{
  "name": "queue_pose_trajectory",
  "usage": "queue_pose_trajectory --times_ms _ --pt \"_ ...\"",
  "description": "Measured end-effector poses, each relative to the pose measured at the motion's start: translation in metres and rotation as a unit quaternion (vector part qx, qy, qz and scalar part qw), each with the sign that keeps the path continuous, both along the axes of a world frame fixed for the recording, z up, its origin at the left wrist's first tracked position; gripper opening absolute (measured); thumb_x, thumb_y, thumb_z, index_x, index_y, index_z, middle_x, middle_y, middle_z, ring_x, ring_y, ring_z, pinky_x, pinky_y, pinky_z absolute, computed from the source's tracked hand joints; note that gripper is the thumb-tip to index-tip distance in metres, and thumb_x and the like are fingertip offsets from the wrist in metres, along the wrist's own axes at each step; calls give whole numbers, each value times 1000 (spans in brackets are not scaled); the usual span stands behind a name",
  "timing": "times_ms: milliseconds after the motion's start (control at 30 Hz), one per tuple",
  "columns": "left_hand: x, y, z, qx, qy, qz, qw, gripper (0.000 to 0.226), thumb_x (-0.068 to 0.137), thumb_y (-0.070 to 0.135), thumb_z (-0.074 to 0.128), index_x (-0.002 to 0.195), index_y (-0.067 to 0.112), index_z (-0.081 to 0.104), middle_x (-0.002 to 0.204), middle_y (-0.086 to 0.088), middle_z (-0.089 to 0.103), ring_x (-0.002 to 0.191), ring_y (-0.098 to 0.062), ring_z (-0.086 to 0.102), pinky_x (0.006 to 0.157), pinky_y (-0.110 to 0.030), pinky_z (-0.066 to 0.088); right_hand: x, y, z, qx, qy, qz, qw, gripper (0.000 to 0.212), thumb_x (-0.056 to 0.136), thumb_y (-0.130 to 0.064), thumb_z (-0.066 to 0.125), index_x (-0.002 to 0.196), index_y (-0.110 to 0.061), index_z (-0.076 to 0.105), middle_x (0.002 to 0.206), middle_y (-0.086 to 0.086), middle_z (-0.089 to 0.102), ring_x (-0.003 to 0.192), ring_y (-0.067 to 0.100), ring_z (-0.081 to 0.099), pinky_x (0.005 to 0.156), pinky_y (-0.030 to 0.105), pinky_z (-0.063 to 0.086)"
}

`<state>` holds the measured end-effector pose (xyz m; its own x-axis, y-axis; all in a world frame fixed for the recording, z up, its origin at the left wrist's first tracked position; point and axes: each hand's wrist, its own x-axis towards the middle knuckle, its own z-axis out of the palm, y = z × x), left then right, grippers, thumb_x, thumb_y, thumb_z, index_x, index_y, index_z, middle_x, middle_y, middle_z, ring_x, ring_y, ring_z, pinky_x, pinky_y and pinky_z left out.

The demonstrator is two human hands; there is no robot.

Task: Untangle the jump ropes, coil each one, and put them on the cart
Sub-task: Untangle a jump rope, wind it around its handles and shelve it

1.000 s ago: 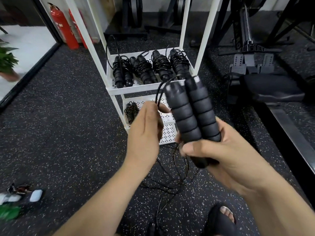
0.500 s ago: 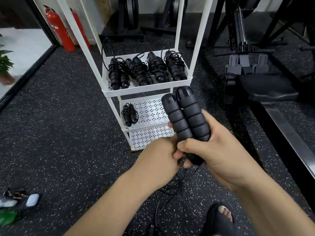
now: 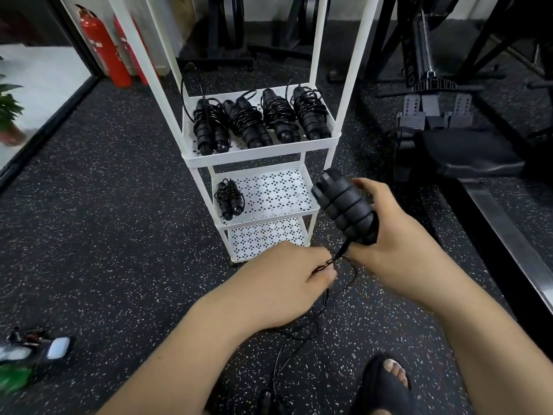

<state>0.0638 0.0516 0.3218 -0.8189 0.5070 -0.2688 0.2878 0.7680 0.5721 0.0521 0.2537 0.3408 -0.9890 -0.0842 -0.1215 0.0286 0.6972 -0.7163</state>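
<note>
Where I stand the light is cool, even and fairly dim, brightest on the pale floor (image 3: 45,73) at far left, with a dull sheen on the metal rail (image 3: 505,247), soft shadows, the posts of the cart (image 3: 260,153) bowed by the wide lens, and blurred clutter (image 3: 30,354) lower left.

Right hand (image 3: 398,244) grips paired handles (image 3: 344,205); left hand (image 3: 287,280) pinches cord (image 3: 324,265) before cart (image 3: 260,154)

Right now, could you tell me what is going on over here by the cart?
A person is coiling a jump rope. Their right hand grips its two black handles together, while the left hand pinches the cord just below them; the rest trails on the floor. The white cart already has four coiled ropes on its top shelf and a fifth coiled rope on the middle shelf.
</note>
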Motion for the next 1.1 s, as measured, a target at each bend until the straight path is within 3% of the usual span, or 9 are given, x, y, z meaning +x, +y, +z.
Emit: queue_pose_trajectory --times_ms 200,333,467,533,700,867,933,1000,1100 --pt "0 -14 19 107 -5 25 994 29 105 49 60 84 30 64 60 10 57 51 -5 46 55 -29 39 -6 -7 -15 120 -43 22 992 83 86 -13 78 152 -34 31 100 2 65 77 21 61 63 33 43" --pt "-8 -26 22 174 14 93 980 18 97 46 73 86 33 74 65 4 65 55 -9 51 58 -32 42 3 -30 -23 163 -84 127 975 39 90 -17 73 113 -30 43 87 -2 64 73 16 63 59 34 48" --pt "-13 -37 23 207 -6 132 969 15 83 40 89 78 30 79 57 16 62 51 2 48 54 -14 36 15 -42 -14 215 -131 248 935 40 85 -15 72 95 -36 39 80 -8 56 63 7 54 50 20 37" --pt "-16 -43 22 214 -22 130 968 19 75 41 95 76 29 79 60 10 64 54 0 48 57 -17 37 19 -41 -7 222 -160 294 916 40 82 -18 75 85 -35 39 77 -5 59 56 6 55 47 19 38" --pt "-25 -53 15 247 -99 95 959 32 69 47 95 82 22 80 79 -22 67 70 -21 49 70 -34 37 28 -34 16 32 -263 357 896 40 79 -2 77 90 -31 52 80 -1 66 62 19 66 53 30 52" --pt "-32 -51 11 310 -156 108 932 18 82 32 87 74 20 76 66 3 65 59 -5 52 56 -15 40 31 -25 36 -143 -263 327 896 49 84 14 74 108 -26 59 104 3 79 72 14 66 54 28 55" --pt "-32 -42 14 301 -204 125 923 24 97 10 75 75 12 69 76 -7 67 70 -14 58 63 -20 46 30 -20 39 -199 -262 291 898 47 86 19 72 121 -9 58 109 11 78 71 17 66 53 26 55" --pt "-31 -39 6 266 -172 172 933 33 102 -3 59 78 19 61 72 5 67 72 -13 56 63 -25 47 29 -15 40 -245 -249 246 904 44 85 21 72 119 -4 58 106 15 77 68 19 65 51 27 54" --pt "-25 -34 -10 260 -112 192 940 26 91 23 60 65 27 58 54 10 49 55 -15 38 58 -37 30 25 -10 38 -284 -207 142 925 47 81 21 74 117 -2 54 103 17 77 64 22 64 50 31 51"
